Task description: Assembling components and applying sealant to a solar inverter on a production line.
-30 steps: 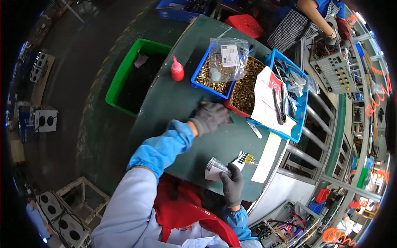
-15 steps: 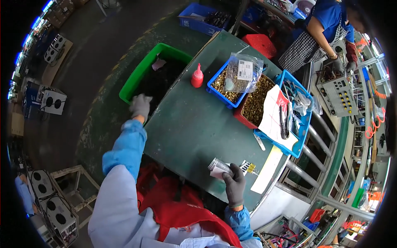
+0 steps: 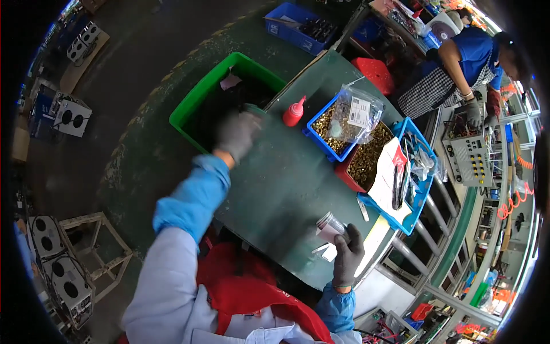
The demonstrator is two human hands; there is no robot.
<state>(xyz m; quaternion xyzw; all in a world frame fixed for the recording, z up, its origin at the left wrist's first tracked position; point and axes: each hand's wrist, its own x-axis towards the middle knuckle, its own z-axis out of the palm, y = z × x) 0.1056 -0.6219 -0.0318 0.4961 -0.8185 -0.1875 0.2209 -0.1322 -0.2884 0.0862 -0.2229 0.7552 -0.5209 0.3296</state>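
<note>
My gloved left hand (image 3: 238, 135) is smeared by motion over the table's left edge, next to the green bin (image 3: 197, 94); its fingers cannot be made out. Near the front edge of the dark green table (image 3: 275, 189), my gloved right hand (image 3: 348, 255) is closed around a clear cylinder (image 3: 331, 226) with a pale label, held tilted. Small white pieces (image 3: 326, 251) lie beside that hand, partly covered by it. The bin holds dark material and a pinkish scrap (image 3: 231, 81).
A red squeeze bottle (image 3: 294, 112) stands by a blue tray (image 3: 330, 150) and a red tray (image 3: 350, 179) of brassy small parts. Clear bags (image 3: 359, 114) lie on top. A blue basket (image 3: 421, 198) sits at right. Across the bench a co-worker (image 3: 467, 63) handles a metal unit.
My left hand has swung right, from the bin's near edge to the table's edge. My right hand and the cylinder have shifted a little to the right in view.
</note>
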